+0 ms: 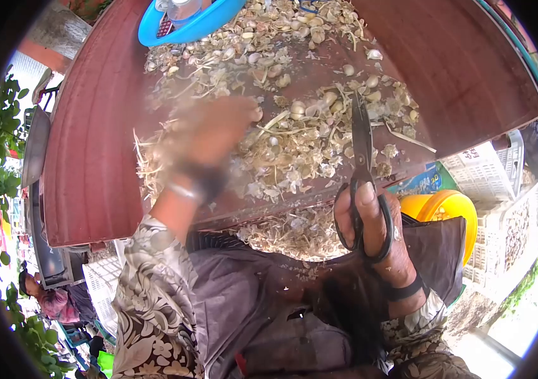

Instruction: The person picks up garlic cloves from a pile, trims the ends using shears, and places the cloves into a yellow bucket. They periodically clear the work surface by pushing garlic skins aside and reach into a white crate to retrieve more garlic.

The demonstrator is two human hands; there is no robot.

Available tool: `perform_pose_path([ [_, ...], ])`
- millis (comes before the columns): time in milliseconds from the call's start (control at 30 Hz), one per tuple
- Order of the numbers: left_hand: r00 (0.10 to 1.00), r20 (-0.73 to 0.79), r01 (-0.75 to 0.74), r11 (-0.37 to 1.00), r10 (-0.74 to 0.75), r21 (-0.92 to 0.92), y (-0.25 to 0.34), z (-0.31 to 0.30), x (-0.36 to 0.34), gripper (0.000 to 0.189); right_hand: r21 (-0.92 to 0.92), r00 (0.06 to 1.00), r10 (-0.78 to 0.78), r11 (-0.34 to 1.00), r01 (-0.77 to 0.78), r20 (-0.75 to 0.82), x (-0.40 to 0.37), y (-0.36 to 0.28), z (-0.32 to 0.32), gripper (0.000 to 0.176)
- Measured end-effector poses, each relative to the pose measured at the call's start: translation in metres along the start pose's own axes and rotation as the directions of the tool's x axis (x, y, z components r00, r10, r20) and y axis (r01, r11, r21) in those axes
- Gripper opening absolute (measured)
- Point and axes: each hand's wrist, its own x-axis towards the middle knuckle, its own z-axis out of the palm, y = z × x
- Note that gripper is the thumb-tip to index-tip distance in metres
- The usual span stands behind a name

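Note:
My right hand [373, 221] is closed round the black handles of a pair of scissors [361, 142]. Their blades look closed and point away from me, over the near right part of the garlic heap. My left hand [212, 129] is smeared by motion above the left side of the table, so its fingers and anything in them cannot be made out. Loose garlic cloves [298, 109], dry skins [288, 170] and cut stalks [272, 126] lie scattered on the reddish-brown table [464, 69] about both hands.
At the far edge stands a blue basin [202, 26] with a jar inside. To my right are a yellow bucket [471, 221] and white plastic crates [493, 243]. More skins [288, 237] lie below the near edge. A person [54, 300] sits far left.

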Motion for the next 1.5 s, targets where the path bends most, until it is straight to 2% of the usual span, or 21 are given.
perform_pose_path([
  [100,0.998,0.027,-0.059,0.979,0.055,0.194,-0.007,0.020,0.009,0.022,-0.025,0.999,-0.041,0.999,0.041,-0.011,0.002,0.004,0.000,0.046],
  [200,0.998,0.064,-0.041,0.954,0.023,0.298,0.009,0.023,0.012,0.022,-0.052,0.999,-0.049,0.997,0.048,-0.012,0.003,0.006,0.000,0.044],
  [300,1.000,-0.018,-0.004,0.986,0.007,0.165,0.044,0.018,0.000,0.021,-0.092,0.997,-0.038,0.995,0.032,-0.064,0.004,0.004,0.001,0.041],
  [367,0.998,0.037,-0.054,0.997,0.056,-0.049,0.074,0.009,-0.016,0.020,-0.072,0.983,-0.072,0.996,0.061,-0.171,0.005,0.005,0.007,0.038],
  [400,0.995,0.055,-0.068,0.985,0.078,-0.156,0.088,0.004,-0.028,0.019,-0.017,0.988,-0.032,0.999,0.030,-0.154,0.007,0.006,0.007,0.036],
  [467,0.993,0.095,-0.038,0.967,0.064,-0.253,0.117,0.007,-0.055,0.017,0.089,0.992,0.055,0.995,-0.045,-0.112,0.007,0.008,0.007,0.031],
  [533,0.960,0.072,-0.257,0.955,0.270,-0.147,0.134,0.015,-0.077,0.014,0.144,0.995,0.080,0.987,-0.071,-0.061,0.004,0.010,0.010,0.025],
  [633,0.984,0.116,-0.090,0.943,0.134,-0.320,0.152,0.019,-0.104,0.015,0.213,0.990,0.139,0.967,-0.142,0.032,0.000,0.011,0.019,0.018],
  [667,0.993,0.113,0.030,0.884,0.026,-0.467,0.154,0.019,-0.111,0.016,0.303,0.989,0.137,0.942,-0.146,0.050,-0.002,0.009,0.022,0.017],
  [733,0.971,0.158,0.236,0.649,-0.177,-0.723,0.152,0.023,-0.125,0.018,0.471,0.986,0.141,0.866,-0.164,0.085,-0.008,0.001,0.029,0.016],
  [767,0.987,0.117,0.159,0.556,-0.111,-0.816,0.147,0.031,-0.129,0.021,0.457,0.986,0.116,0.875,-0.158,0.118,-0.007,0.009,0.029,0.016],
  [867,0.968,0.135,0.197,0.304,-0.212,-0.932,0.145,0.041,-0.142,0.025,0.456,0.988,0.103,0.878,-0.146,0.118,-0.012,0.013,0.039,0.016],
  [900,0.969,0.121,0.186,0.314,-0.217,-0.931,0.146,0.041,-0.143,0.030,0.457,0.985,0.099,0.876,-0.153,0.141,-0.013,0.010,0.040,0.019],
  [1000,0.947,0.105,0.211,0.343,-0.303,-0.915,0.127,0.027,-0.145,0.031,0.027,0.969,0.173,0.983,-0.181,0.176,-0.015,0.000,0.026,0.023],
  [1033,0.936,0.118,0.260,0.423,-0.333,-0.868,0.132,0.012,-0.143,0.031,-0.204,0.994,0.004,0.979,0.018,0.109,-0.014,0.005,0.024,0.037],
  [1067,0.934,0.112,0.264,0.446,-0.338,-0.855,0.134,0.002,-0.143,0.029,-0.363,0.987,-0.105,0.921,0.143,0.124,-0.015,0.005,0.022,0.040],
  [1133,0.934,0.100,0.271,0.496,-0.344,-0.825,0.132,-0.013,-0.144,0.025,-0.631,0.929,-0.310,0.684,0.366,0.203,-0.014,0.006,0.020,0.048],
  [1167,0.946,0.067,0.240,0.544,-0.318,-0.804,0.126,-0.016,-0.146,0.030,-0.633,0.872,-0.442,0.619,0.466,0.210,-0.013,0.014,0.020,0.053],
  [1267,0.956,0.095,0.254,0.626,-0.277,-0.737,0.127,-0.024,-0.151,0.035,-0.713,0.760,-0.555,0.376,0.592,0.339,-0.009,0.020,0.018,0.053],
  [1400,0.948,0.160,0.308,0.676,-0.274,-0.670,0.128,-0.029,-0.154,0.036,-0.758,0.790,-0.499,0.340,0.556,0.356,-0.008,0.023,0.020,0.056],
  [1500,0.940,0.188,0.332,0.636,-0.285,-0.697,0.121,-0.030,-0.156,0.033,-0.760,0.789,-0.479,0.321,0.565,0.384,-0.008,0.025,0.022,0.057],
])
